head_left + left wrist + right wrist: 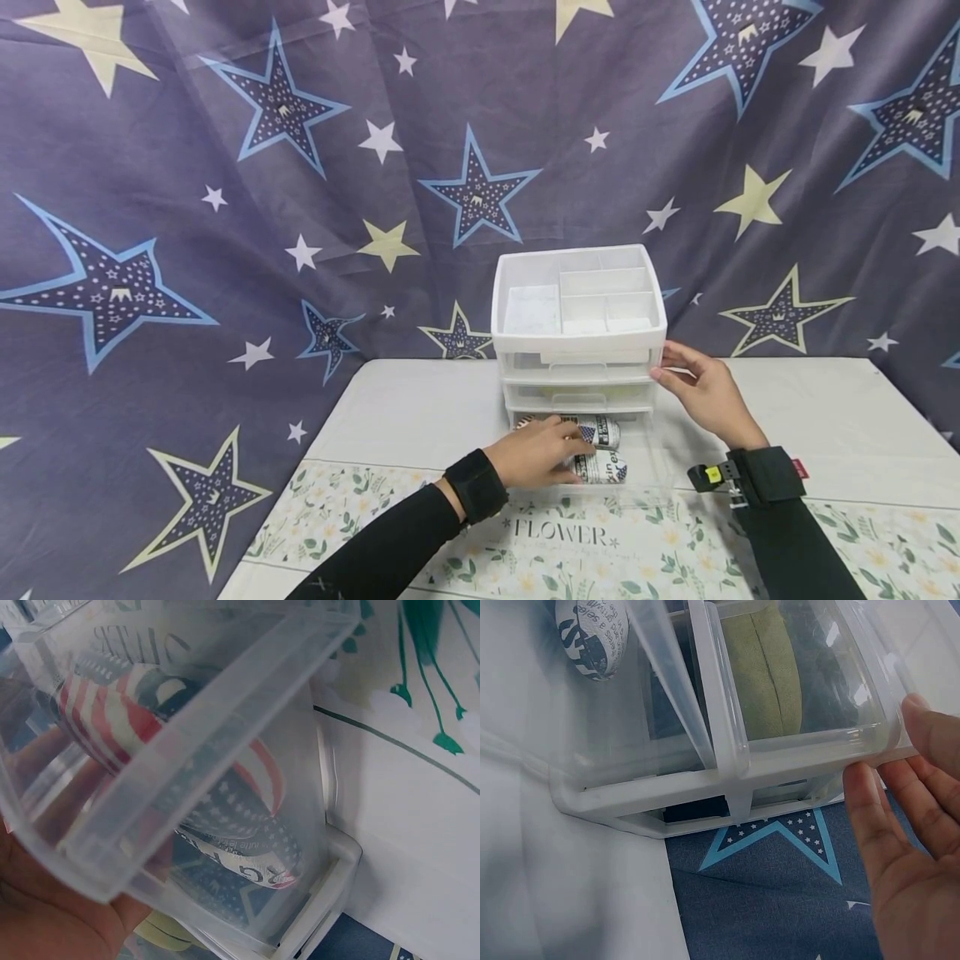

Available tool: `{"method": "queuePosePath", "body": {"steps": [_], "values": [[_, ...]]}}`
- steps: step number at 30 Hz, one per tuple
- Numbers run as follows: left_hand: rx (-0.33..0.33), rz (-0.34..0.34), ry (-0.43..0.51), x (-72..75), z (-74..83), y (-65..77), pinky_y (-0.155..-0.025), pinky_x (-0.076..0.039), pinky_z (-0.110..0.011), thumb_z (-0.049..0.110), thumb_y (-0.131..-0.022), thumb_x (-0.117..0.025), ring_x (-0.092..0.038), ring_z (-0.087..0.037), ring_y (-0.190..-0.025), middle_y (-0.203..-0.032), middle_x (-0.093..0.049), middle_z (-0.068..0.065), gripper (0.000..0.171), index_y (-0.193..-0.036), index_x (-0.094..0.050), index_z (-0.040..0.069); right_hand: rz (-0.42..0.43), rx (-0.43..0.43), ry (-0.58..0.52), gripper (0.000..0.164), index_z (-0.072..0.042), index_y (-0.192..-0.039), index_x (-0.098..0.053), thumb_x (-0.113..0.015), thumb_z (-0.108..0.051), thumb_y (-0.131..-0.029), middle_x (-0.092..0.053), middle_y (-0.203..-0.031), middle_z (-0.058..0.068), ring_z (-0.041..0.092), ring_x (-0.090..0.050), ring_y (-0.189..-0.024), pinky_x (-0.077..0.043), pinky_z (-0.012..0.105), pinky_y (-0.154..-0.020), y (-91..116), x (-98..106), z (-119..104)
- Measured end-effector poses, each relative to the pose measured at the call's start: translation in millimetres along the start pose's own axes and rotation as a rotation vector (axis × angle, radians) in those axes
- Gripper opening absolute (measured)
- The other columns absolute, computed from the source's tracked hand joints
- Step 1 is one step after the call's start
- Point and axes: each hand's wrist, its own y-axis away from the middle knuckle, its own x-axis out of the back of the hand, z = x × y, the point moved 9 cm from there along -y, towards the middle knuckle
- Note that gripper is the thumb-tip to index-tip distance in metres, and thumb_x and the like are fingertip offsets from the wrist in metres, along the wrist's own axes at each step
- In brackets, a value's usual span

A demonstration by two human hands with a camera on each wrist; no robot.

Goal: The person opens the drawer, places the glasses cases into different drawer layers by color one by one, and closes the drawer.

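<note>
A white drawer cabinet (pixel 577 342) stands on the table, its clear bottom drawer (pixel 637 458) pulled out. Inside lie two printed cloth rolls, an upper one (pixel 603 431) and a lower one (pixel 606 468), with newsprint and flag patterns. My left hand (pixel 536 454) reaches into the drawer, thumb and fingers bent about the left end of the lower roll. Through the drawer's clear wall, the left wrist view shows a flag-printed roll (pixel 259 776) close to the fingers. My right hand (pixel 708 392) rests thumb and fingertips against the cabinet's right front corner, fingers fairly straight.
The cabinet's top is a divided tray (pixel 532 308). A shut upper drawer holds something olive-green (pixel 761 675). Under the open drawer lies a flower-printed cloth (pixel 375 500). A star-patterned curtain (pixel 420 100) hangs right behind the table.
</note>
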Motion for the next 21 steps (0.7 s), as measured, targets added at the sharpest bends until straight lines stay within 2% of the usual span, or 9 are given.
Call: {"method": "queuePosePath", "body": {"steps": [4, 8, 11, 16, 21], "values": [[-0.007, 0.004, -0.001, 0.3, 1.6, 2.2, -0.083, -0.048, -0.022, 0.048, -0.099, -0.063, -0.056, -0.01, -0.097, -0.124, -0.064, 0.003, 0.046, -0.139, -0.065, 0.024, 0.003, 0.009, -0.012, 0.055, 0.005, -0.145, -0.052, -0.072, -0.014, -0.098, -0.067, -0.125, 0.023, 0.002, -0.061, -0.109, -0.047, 0.006, -0.09, 0.2, -0.2, 0.3], [-0.007, 0.01, 0.004, 1.2, 3.6, 4.3, -0.088, -0.049, -0.025, 0.045, -0.105, -0.053, -0.057, -0.01, -0.099, -0.121, -0.064, 0.004, 0.042, -0.138, -0.066, 0.023, 0.001, 0.009, -0.017, 0.055, 0.005, -0.146, -0.052, -0.072, -0.013, -0.098, -0.067, -0.125, 0.023, -0.005, -0.058, -0.107, -0.046, 0.006, -0.09, 0.2, -0.8, 0.7], [0.004, 0.012, 0.039, 2.7, 4.5, 5.6, -0.093, -0.049, -0.026, 0.043, -0.108, -0.048, -0.058, -0.011, -0.104, -0.121, -0.065, 0.004, 0.041, -0.137, -0.067, 0.02, 0.0, 0.004, -0.012, 0.055, 0.005, -0.146, -0.051, -0.072, -0.013, -0.098, -0.067, -0.125, 0.023, -0.005, -0.057, -0.107, -0.046, 0.006, -0.09, 0.2, -0.8, 1.3], [0.023, 0.019, 0.094, 7.3, 7.2, 8.7, -0.1, -0.049, -0.027, 0.049, -0.108, -0.044, -0.06, -0.012, -0.114, -0.126, -0.065, 0.002, 0.047, -0.138, -0.065, 0.019, 0.002, -0.003, -0.001, 0.056, 0.004, -0.146, -0.051, -0.072, -0.014, -0.098, -0.067, -0.125, 0.023, -0.004, -0.058, -0.107, -0.046, 0.006, -0.09, -0.1, -0.4, 2.2], [0.038, 0.053, 0.096, 11.9, 11.7, 12.1, -0.1, -0.05, -0.028, 0.055, -0.106, -0.046, -0.06, -0.013, -0.118, -0.131, -0.065, 0.001, 0.052, -0.139, -0.064, 0.019, 0.0, 0.003, 0.005, 0.056, 0.004, -0.147, -0.05, -0.071, -0.014, -0.098, -0.067, -0.125, 0.023, -0.007, -0.056, -0.107, -0.046, 0.005, -0.091, -0.1, -0.4, 1.7]]}}
